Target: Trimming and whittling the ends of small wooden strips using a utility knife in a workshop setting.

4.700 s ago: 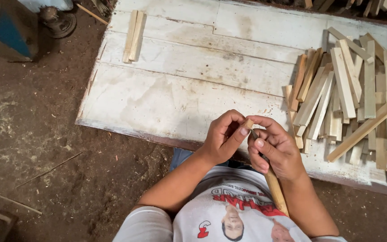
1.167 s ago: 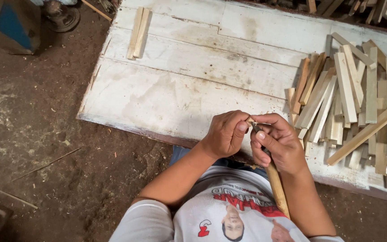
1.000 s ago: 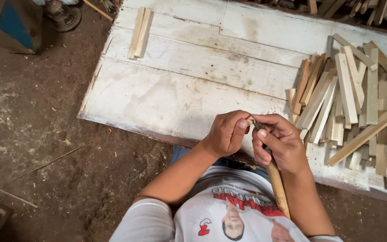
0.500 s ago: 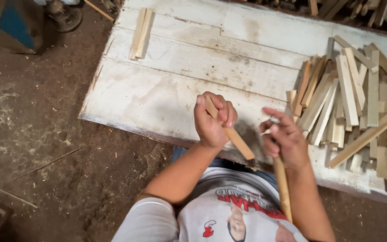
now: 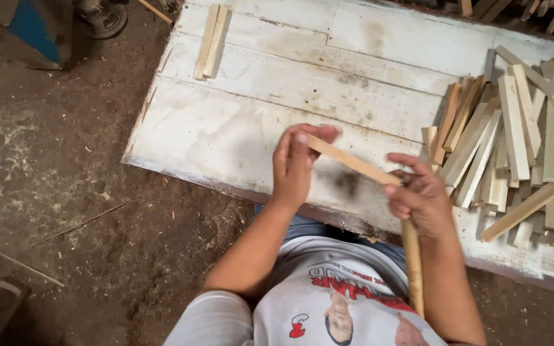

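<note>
Head view, looking down: a thin wooden strip (image 5: 349, 161) is pinched at its far end by the left hand (image 5: 296, 163), fingers closed around it, just above the near edge of the whitewashed board (image 5: 245, 122). The right hand (image 5: 421, 198) is wrapped tight around a wooden handle (image 5: 412, 266), touching the strip's other end. More strips are piled (image 5: 520, 147) along the board's right edge.

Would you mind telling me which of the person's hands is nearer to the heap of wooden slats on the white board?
The right hand. It sits just beside the heap of wooden slats, while the left hand is farther away, over the board's middle.
</note>
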